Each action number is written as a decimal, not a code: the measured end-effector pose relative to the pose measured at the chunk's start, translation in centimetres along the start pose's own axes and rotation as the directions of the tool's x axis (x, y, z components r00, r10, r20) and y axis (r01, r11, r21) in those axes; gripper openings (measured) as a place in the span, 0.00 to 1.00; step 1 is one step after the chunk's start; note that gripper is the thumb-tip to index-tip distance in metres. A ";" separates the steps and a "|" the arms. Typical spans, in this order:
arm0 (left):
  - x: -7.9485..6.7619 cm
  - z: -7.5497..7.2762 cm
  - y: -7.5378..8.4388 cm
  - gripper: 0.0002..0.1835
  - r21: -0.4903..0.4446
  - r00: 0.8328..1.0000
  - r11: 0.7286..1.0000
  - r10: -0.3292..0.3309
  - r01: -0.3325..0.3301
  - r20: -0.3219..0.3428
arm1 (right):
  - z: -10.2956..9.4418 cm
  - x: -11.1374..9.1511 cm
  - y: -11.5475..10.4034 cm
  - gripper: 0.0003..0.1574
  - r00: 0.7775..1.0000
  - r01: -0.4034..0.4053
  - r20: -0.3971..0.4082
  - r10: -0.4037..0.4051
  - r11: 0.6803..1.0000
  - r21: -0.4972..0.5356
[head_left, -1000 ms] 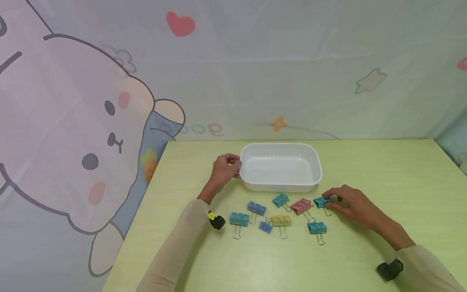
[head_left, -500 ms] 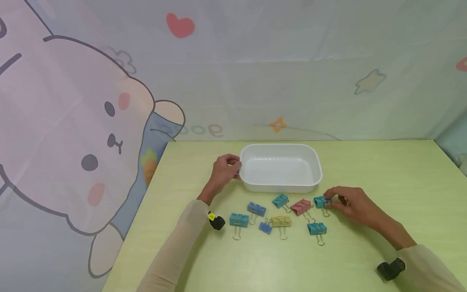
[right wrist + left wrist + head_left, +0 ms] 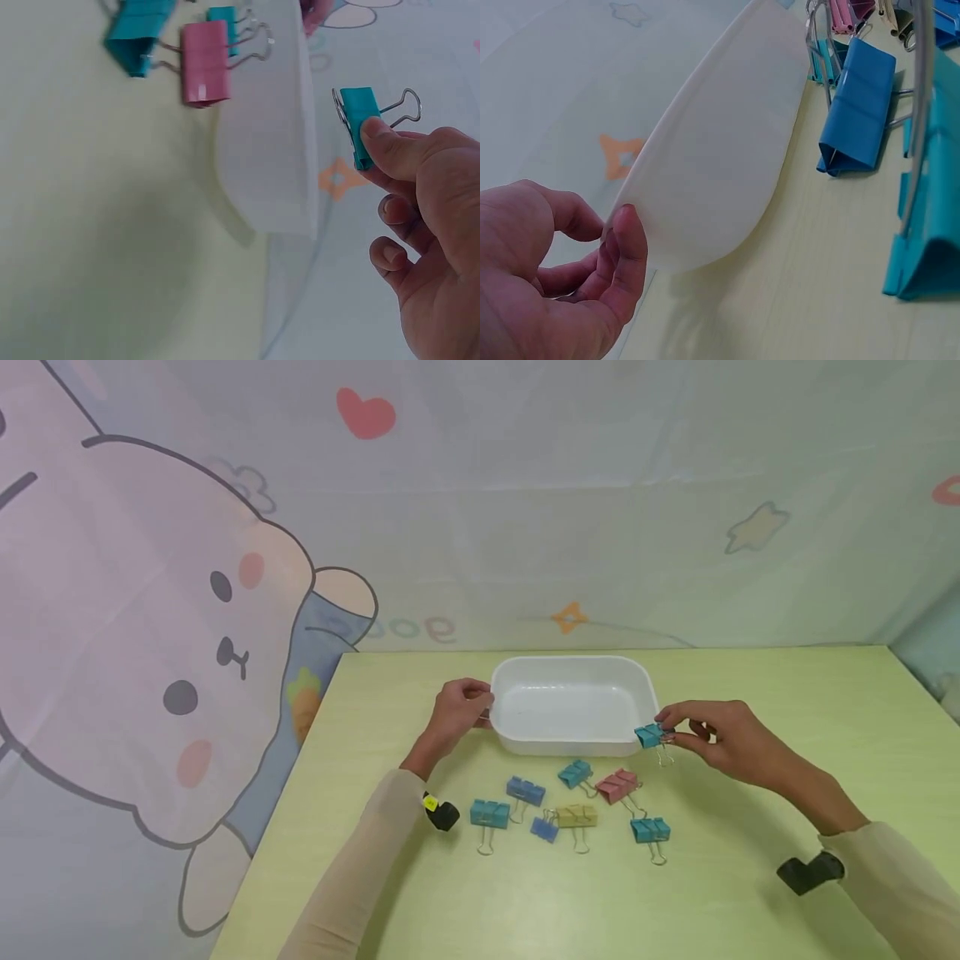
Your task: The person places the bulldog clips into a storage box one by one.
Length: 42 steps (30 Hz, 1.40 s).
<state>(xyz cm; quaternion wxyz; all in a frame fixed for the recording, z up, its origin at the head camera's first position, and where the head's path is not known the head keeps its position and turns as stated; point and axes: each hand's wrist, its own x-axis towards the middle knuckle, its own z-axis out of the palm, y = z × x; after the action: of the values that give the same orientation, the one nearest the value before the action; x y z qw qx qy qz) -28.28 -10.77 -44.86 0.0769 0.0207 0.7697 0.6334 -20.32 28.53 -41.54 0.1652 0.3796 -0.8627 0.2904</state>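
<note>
Between thumb and fingertips, my right hand [image 3: 723,739] pinches a teal binder clip [image 3: 361,124], lifted off the table beside the front right corner of a white plastic basin [image 3: 573,747]. On the basin's left side, my left hand [image 3: 456,714] pinches the rim between thumb and fingers; the left wrist view shows this grip closely. In front of the basin lie a pink binder clip [image 3: 617,786], a yellow binder clip [image 3: 577,816], a large teal binder clip [image 3: 490,813], a blue binder clip [image 3: 861,105], a small blue binder clip [image 3: 544,829] and further teal ones.
The pale yellow-green table [image 3: 570,910] ends at the back against a printed cloth backdrop [image 3: 480,510] with a cartoon bear. One teal binder clip [image 3: 650,831] lies nearest my right forearm.
My right hand has raised the teal binder clip from the table and carried it up and slightly left, towards the basin's corner. My left hand stays on the rim.
</note>
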 end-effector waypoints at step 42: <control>0.4 -0.4 0.3 0.17 -0.026 0.997 0.997 -0.073 0.074 0.041 | 0.1 11.2 -0.5 0.28 0.988 -0.155 0.035 0.153 0.986 0.059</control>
<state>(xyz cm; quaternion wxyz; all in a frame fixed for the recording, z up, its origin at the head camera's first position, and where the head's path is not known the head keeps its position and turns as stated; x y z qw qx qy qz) -28.77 -11.00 -44.58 0.1155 0.0039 0.7594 0.6403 -27.36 21.93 -35.79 0.1176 0.3210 -0.8825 0.3229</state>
